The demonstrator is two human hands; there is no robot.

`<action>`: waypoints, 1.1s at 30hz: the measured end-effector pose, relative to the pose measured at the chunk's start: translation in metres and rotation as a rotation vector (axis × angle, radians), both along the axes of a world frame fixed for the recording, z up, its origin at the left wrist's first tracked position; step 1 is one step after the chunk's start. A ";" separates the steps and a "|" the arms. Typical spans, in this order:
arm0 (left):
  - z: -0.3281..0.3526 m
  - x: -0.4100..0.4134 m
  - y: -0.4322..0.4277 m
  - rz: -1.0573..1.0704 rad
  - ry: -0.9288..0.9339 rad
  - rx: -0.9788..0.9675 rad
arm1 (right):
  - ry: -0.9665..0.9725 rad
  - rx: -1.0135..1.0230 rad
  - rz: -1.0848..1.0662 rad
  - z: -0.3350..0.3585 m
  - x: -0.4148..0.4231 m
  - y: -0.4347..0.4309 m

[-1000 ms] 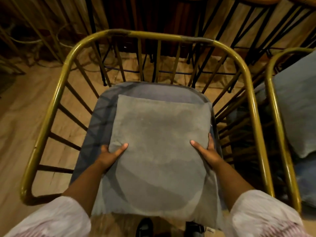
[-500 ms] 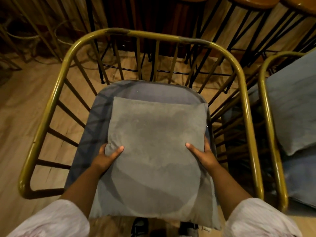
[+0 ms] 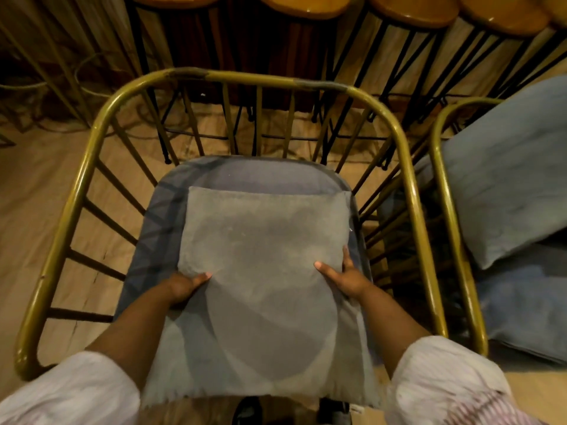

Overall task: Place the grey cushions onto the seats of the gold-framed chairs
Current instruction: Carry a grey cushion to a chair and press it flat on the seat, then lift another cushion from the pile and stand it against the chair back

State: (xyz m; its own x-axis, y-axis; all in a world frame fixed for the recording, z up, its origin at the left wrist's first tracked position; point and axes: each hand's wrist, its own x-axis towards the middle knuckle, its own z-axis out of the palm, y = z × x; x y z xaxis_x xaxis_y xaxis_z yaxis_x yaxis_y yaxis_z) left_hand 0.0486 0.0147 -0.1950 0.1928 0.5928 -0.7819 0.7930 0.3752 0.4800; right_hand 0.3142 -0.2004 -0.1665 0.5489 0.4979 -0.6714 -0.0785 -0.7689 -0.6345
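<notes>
A square grey cushion [image 3: 264, 253] lies over the blue-grey seat [image 3: 245, 171] of a gold-framed chair [image 3: 92, 148] straight below me. My left hand [image 3: 184, 285] grips its left edge, thumb on top. On the opposite edge my right hand [image 3: 346, 277] holds on the same way. The cushion's near edge sticks out past the seat front. A second gold-framed chair [image 3: 445, 167] stands at the right with another grey cushion [image 3: 506, 182] leaning in it.
Several wooden bar stools [image 3: 300, 4] on thin black legs stand close behind the chair backs. Gold rods and cables [image 3: 46, 78] lie at the far left. The floor [image 3: 30, 185] is pale wood. My shoes [image 3: 248, 412] show below the cushion.
The view has tilted up and shifted, showing more of the stools. Both hands keep their hold, and the cushion sits a little nearer the seat's back.
</notes>
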 end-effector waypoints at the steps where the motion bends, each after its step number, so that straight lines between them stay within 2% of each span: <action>1: 0.012 0.006 0.002 0.006 -0.009 -0.028 | -0.029 -0.024 0.081 0.011 0.002 -0.001; 4: 0.073 0.043 -0.003 -0.050 -0.052 -0.056 | -0.147 -0.050 0.182 0.060 0.010 -0.011; 11: 0.222 0.171 -0.060 -0.336 -0.306 0.110 | -0.525 0.200 -0.002 0.205 0.057 -0.061; 16: 0.275 0.268 -0.110 -0.469 -0.430 0.140 | -0.801 0.302 -0.097 0.291 0.146 -0.095; 19: 0.292 0.328 -0.141 -0.489 -0.452 0.156 | -0.921 0.306 -0.082 0.327 0.224 -0.106; 24: 0.289 0.413 -0.183 -0.441 -0.407 0.222 | -1.013 0.116 0.006 0.345 0.353 -0.107; 28: 0.265 0.461 -0.204 -0.392 -0.379 0.217 | -1.091 -0.199 0.143 0.338 0.427 -0.104; 31: 0.246 0.479 -0.213 -0.295 -0.338 0.148 | -0.963 -0.482 0.207 0.322 0.456 -0.108; 33: 0.236 0.488 -0.218 -0.257 -0.302 0.112 | -0.895 -0.599 0.252 0.310 0.465 -0.119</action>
State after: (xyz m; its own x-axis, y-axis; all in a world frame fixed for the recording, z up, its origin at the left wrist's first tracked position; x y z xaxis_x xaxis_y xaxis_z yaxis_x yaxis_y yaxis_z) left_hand 0.5364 -0.2034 0.0413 0.5564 0.5736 -0.6012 0.6714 0.1159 0.7319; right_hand 0.7792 -0.3197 0.1433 0.8854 0.3908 -0.2518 0.4248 -0.9001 0.0969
